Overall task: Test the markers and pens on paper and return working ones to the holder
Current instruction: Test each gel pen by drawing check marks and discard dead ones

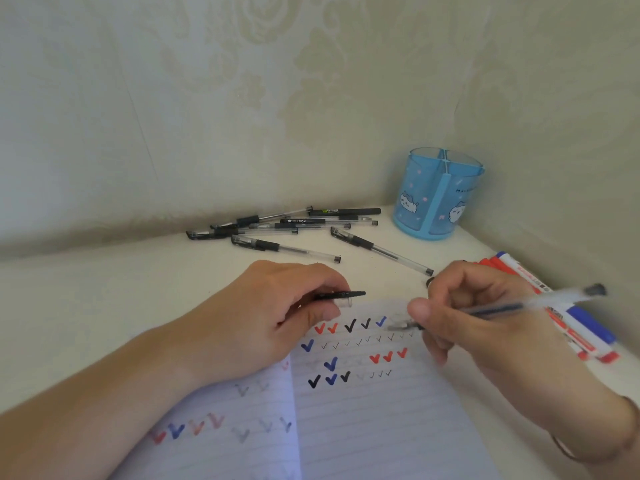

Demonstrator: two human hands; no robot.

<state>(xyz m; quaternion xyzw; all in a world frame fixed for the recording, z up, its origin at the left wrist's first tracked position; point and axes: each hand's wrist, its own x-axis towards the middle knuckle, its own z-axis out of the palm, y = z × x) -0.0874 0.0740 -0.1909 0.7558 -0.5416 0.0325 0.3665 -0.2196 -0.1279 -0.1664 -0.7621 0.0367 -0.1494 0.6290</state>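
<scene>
Left forearm: laid across the lower left sheet of the lined paper (374, 427), over faded red, blue and grey ticks.
Left hand (277, 317): rested on the paper's upper left part; fingers closed on a pen cap (341, 296), clear with a black clip, pinched between thumb and fingertips and pointed toward the right hand.
Loose pens (277, 225): a cluster of black-capped clear gel pens lain on the white counter (86, 306), beyond the left hand and well apart from it; two more set a little nearer, one (285, 248) just past the left knuckles, the other (381, 250) angled toward the right hand.
Paper marks: rows of ticks in red, black and blue, thick and thin, seen between the two hands and just below them.
Right hand (485, 317): closed around an uncapped clear gel pen (502, 308); tip held at the paper near the end of the top row of ticks, blurred, so contact cannot be told. Black end plug of the pen pointed up and to the right.
Holder (438, 195): blue translucent cup with cartoon figures and inner dividers, stood upright in the corner beyond the right hand; nothing seen rising above its rim.
Markers (568, 317): red-and-white and blue-and-white ones lain on the counter at the wall, just right of the right hand, partly hidden behind it.
Right wrist: a thin bracelet (620, 431) worn.
</scene>
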